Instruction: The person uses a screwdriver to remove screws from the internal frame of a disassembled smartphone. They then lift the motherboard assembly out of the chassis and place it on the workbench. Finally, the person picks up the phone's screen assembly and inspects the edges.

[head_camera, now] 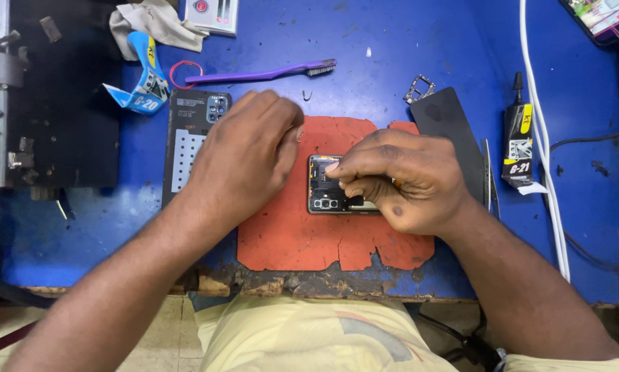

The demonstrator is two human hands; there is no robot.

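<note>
Your right hand [399,180] fingers pinch, probably, a small part on the opened phone [323,196]; your left hand [244,155] fingers, pressed together, steady its end.

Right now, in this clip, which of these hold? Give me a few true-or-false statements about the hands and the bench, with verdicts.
1. Both hands rest on an opened phone lying on a red mat. True: the left hand and the right hand both meet it.
2. The purple toothbrush lies on the red mat. False: it lies on the blue table, beyond the mat.
3. A black glue tube lies to the right of the right hand. True.
4. The right hand holds the toothbrush. False: its fingertips press on the phone's insides.
5. The white cable crosses the mat. False: it runs along the table's right side.
</note>
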